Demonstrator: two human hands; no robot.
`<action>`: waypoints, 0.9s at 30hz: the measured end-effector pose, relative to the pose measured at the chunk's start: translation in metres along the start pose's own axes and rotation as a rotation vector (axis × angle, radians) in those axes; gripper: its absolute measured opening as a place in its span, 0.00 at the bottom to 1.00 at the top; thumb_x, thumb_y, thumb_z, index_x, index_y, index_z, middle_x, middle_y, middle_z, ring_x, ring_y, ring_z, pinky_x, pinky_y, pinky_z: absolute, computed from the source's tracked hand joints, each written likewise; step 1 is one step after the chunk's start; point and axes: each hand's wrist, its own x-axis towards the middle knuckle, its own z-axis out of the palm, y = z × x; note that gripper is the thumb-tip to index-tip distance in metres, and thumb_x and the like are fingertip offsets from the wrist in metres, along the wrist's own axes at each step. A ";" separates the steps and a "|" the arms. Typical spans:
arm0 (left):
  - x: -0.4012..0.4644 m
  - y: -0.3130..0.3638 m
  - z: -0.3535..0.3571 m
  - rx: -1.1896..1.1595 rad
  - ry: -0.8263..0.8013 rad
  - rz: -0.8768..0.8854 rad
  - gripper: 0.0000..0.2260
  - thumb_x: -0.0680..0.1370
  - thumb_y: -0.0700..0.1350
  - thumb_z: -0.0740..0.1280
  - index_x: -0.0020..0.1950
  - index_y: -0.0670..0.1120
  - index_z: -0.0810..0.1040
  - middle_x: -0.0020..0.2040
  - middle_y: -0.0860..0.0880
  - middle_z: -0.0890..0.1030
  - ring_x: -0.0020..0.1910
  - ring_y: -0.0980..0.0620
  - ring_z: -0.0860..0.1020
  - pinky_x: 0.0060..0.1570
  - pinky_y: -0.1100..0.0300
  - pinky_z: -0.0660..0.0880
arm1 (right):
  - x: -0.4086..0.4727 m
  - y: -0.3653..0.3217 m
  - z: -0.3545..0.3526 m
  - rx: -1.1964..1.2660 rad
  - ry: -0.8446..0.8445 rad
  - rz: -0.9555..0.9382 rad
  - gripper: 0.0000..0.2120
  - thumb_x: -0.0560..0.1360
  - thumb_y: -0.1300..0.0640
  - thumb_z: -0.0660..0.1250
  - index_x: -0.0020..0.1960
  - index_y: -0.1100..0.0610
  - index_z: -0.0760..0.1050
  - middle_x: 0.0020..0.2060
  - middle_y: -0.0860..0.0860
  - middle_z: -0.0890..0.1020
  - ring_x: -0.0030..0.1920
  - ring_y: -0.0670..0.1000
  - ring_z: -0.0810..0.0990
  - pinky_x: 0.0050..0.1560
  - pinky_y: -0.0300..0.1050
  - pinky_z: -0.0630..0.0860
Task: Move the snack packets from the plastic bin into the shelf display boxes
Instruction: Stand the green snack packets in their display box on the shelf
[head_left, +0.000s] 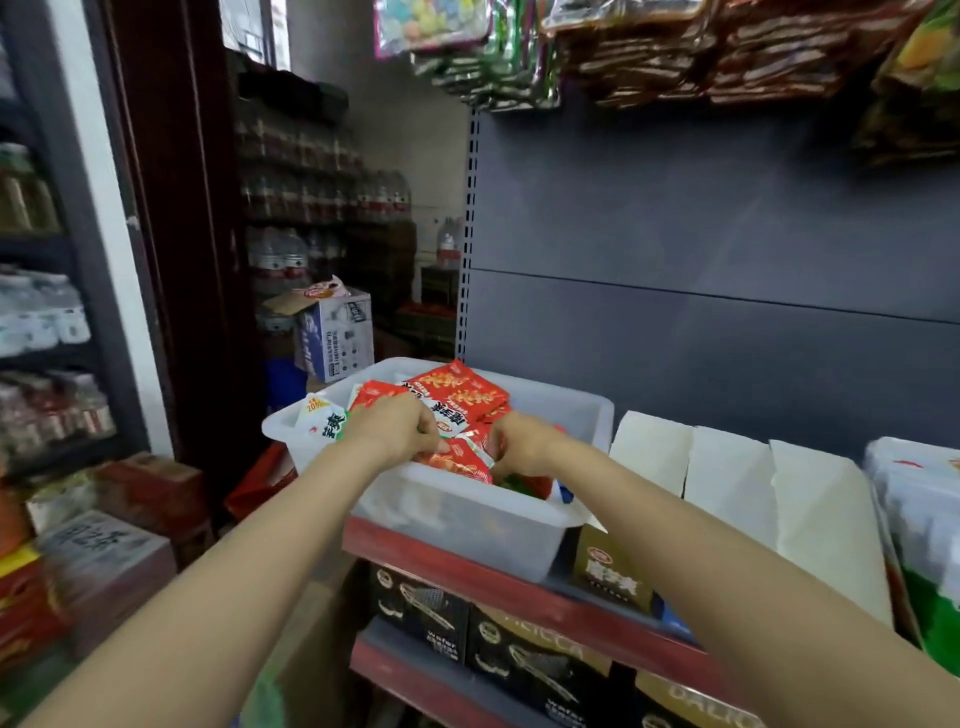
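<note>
Red snack packets (457, 395) lie heaped in the translucent plastic bin (467, 519), which sits on the red-edged shelf (519, 582) at its left end. Both hands are in the bin: the left hand (395, 426) has its fingers curled onto a red packet (457, 462), and the right hand (519, 447) pinches the same packet's other end. What lies deeper in the bin is hidden by the packets and the cloudy wall. White display boxes (727, 478) stand just right of the bin; their insides are out of sight. Behind is a grey back panel (701, 234), with blurred hanging packets (675, 47) above and bottled drinks (322, 197) at far left.
</note>
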 end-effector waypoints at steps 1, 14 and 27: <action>0.002 0.001 0.001 0.025 0.015 -0.017 0.13 0.73 0.52 0.72 0.30 0.51 0.77 0.35 0.55 0.80 0.40 0.53 0.76 0.48 0.55 0.69 | 0.004 0.000 0.000 0.000 -0.015 0.013 0.08 0.71 0.59 0.72 0.46 0.61 0.76 0.48 0.56 0.79 0.48 0.54 0.76 0.42 0.42 0.71; 0.007 0.007 0.000 -0.059 0.046 -0.051 0.07 0.70 0.49 0.74 0.36 0.53 0.77 0.45 0.54 0.81 0.50 0.52 0.78 0.56 0.51 0.73 | 0.007 0.026 -0.027 0.570 0.579 0.086 0.11 0.73 0.62 0.71 0.43 0.56 0.67 0.40 0.53 0.77 0.41 0.53 0.76 0.35 0.35 0.71; -0.011 0.142 0.016 -0.642 0.305 0.323 0.08 0.76 0.43 0.69 0.54 0.43 0.79 0.40 0.51 0.79 0.34 0.64 0.73 0.38 0.75 0.68 | -0.102 0.091 -0.076 1.098 0.796 -0.001 0.09 0.76 0.67 0.65 0.45 0.56 0.69 0.40 0.52 0.81 0.35 0.50 0.81 0.29 0.42 0.79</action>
